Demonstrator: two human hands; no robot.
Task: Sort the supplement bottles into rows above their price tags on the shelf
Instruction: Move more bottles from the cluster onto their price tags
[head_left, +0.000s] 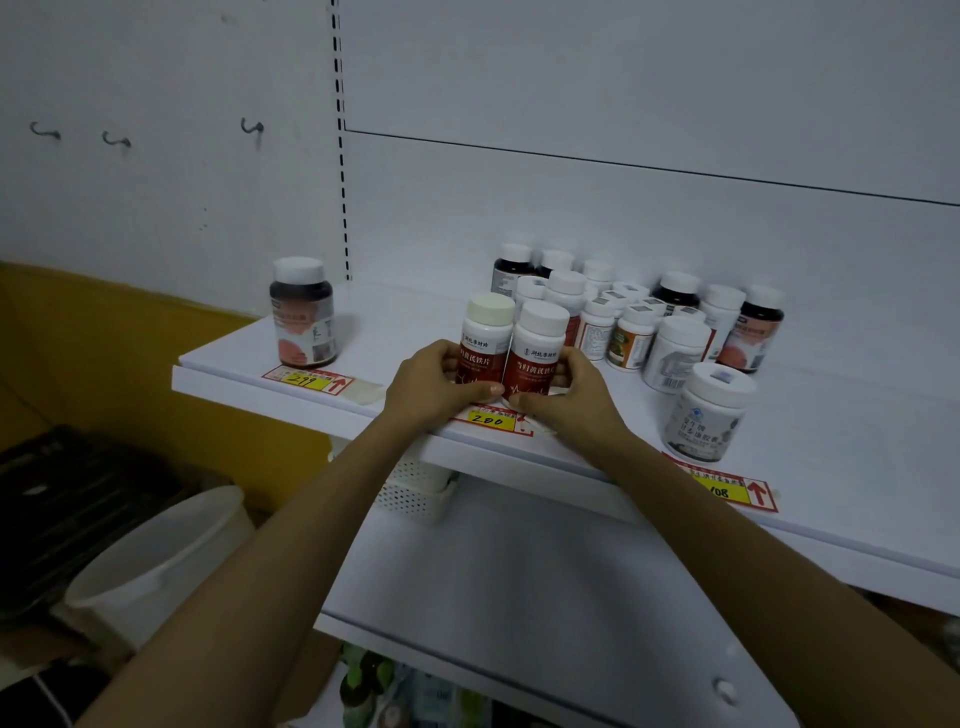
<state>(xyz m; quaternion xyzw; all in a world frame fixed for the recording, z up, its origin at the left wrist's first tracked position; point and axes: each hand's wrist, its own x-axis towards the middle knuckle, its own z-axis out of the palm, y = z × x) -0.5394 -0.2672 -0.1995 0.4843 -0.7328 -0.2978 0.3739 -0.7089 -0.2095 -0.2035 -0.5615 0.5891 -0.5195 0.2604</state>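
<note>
Head view: 200 tag partly covered by both hands; small print on all tags too blurred to read; back cluster of bottles overlap each other, labels mostly unreadable; bases of the two held bottles hidden by thumbs, cannot tell if they sit on the shelf. Dark bottle upright above 299 tag at left; white bottle upright above 108 tag at right; white basket half hidden under the shelf; bucket lower left. Left hand wrapped round left red-label bottle; right hand wrapped round right red-label bottle; both bottles upright, touching side by side, just behind the 200 tag.
</note>
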